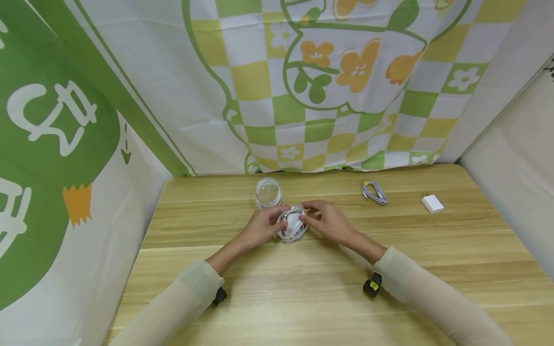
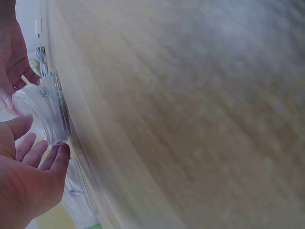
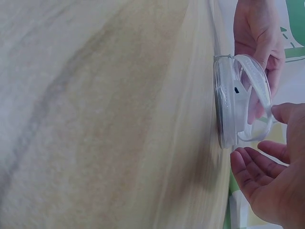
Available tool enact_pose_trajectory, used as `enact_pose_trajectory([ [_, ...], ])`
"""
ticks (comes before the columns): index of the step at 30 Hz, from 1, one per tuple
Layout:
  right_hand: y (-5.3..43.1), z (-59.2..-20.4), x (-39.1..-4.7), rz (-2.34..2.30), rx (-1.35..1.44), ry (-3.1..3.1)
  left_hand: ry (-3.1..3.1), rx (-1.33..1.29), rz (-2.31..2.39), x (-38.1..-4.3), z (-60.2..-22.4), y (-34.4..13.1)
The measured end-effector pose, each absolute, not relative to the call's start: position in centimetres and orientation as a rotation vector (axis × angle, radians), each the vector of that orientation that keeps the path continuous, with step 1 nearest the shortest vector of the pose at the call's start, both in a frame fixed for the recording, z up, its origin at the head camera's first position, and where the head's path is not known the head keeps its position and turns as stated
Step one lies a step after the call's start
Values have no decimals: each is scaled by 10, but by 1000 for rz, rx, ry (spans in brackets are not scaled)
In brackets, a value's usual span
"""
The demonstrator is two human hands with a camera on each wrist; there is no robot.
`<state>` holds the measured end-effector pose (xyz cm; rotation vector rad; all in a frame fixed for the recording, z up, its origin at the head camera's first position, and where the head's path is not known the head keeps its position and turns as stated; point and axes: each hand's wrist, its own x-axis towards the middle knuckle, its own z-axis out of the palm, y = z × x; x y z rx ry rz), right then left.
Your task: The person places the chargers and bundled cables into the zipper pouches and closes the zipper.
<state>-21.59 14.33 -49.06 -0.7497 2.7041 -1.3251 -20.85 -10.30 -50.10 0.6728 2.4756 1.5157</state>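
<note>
Cable (image 3: 261, 81) partly in clear container (image 3: 224, 109)

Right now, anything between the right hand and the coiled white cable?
Nothing visible: the right hand is already at the edge of the coiled white cable. The clear round container stands behind it, and the purple cable lies off to the right.
</note>
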Motion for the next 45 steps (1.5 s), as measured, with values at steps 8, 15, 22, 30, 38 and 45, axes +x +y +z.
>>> enact_pose_trajectory([
  [8, 143, -492, -213, -1342, -756, 2704, 2492, 711, 1460, -208, -501, -104],
  [15, 143, -495, -213, -1302, -737, 2719, 2527, 711, 1399, -206, -500, -105],
  [22, 142, -496, -214, -1280, -724, 2734, 2530, 744, 1383, -207, -501, -106],
  [30, 141, -497, -215, -1316, -666, 2730, 2549, 777, 1356, -208, -501, -106],
  [38, 139, -497, -221, -1361, -622, 2703, 2604, 803, 1308, -206, -500, -105],
  [45, 139, -495, -227, -1339, -615, 2703, 2631, 817, 1282, -204, -499, -103],
])
